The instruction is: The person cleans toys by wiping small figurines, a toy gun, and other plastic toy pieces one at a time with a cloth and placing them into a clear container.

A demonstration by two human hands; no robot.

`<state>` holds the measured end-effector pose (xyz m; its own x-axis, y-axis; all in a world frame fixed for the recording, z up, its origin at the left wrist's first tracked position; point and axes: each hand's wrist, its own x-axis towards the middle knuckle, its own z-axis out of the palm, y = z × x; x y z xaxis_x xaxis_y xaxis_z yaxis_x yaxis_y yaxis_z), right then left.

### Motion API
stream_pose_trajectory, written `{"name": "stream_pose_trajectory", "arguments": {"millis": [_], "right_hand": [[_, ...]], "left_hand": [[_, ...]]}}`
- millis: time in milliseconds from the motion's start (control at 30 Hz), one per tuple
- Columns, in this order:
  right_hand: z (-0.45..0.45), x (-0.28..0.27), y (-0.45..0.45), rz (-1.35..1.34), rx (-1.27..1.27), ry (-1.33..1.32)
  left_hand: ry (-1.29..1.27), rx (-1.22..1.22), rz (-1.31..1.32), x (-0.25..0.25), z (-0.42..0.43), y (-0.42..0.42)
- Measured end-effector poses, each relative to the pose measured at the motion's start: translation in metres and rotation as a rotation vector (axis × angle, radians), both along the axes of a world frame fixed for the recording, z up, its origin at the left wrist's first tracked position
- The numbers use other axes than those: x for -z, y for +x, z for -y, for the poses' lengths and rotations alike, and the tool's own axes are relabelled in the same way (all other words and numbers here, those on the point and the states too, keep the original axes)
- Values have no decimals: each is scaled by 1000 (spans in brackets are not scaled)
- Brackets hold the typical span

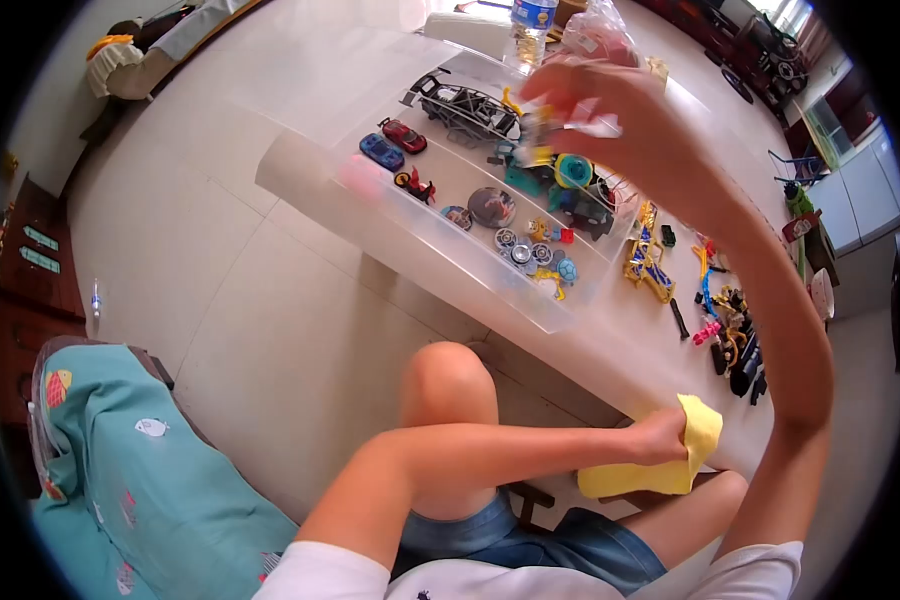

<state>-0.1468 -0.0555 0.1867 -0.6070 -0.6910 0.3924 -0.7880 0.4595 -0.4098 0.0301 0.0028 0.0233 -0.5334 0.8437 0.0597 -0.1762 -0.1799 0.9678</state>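
My left hand (658, 436) is closed on a yellow cloth (703, 432), low over my lap beside the table edge. Raised over a clear plastic box (420, 215), my right hand (595, 105) pinches a small yellow-and-grey toy (537, 138), blurred by motion. Inside the box are a grey toy car frame (465, 108), a blue toy car (381, 151), a red toy car (403, 135), a small red-and-black toy motorbike (416, 186) and a round disc (491, 207). A grey spinner (521, 255) lies near the box's front corner.
Right of the box, a gold-and-blue toy piece (650, 268) and several black parts (740, 345) lie on the table. A water bottle (530, 30) and a plastic bag (600, 35) stand behind. A chair with a teal cover (140, 460) is at lower left.
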Motion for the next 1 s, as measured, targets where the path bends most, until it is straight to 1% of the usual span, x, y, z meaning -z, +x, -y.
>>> {"name": "stream_pose_trajectory", "arguments": {"millis": [33, 67, 100, 200, 300, 433, 633, 700, 800, 833, 900, 933, 1000], "right_hand": [[18, 9, -9, -27, -35, 123], [34, 27, -18, 63, -66, 100], [46, 41, -23, 87, -95, 136], [68, 78, -33, 143, -210, 101], [82, 102, -34, 208, -247, 68], [93, 114, -34, 231, -179, 260], [89, 116, -36, 234, -243, 142], [90, 115, -39, 206, -210, 112], [98, 108, -48, 206, -184, 38], [101, 103, -51, 213, -175, 9], [109, 97, -56, 283, -143, 61], [113, 95, -59, 319, -125, 88], [121, 109, -66, 250, -171, 73]], "left_hand": [[-50, 21, -13, -2, 1, 0], [-101, 40, -22, -4, 2, 0], [-99, 24, -7, -5, 4, -1], [-120, 9, -25, -8, 7, -3], [-134, 47, 3, -7, 5, -2], [-110, 35, -24, -7, 2, 2], [-102, 39, -41, -1, -7, 3], [-82, 16, -47, -1, -6, 4], [-111, 116, -68, -1, -6, 1], [-102, 70, -30, -1, -7, 2], [-81, -18, 47, 0, -10, 6], [-61, -21, 56, 1, -11, 6], [-22, -24, 76, 0, -9, 4]]}}
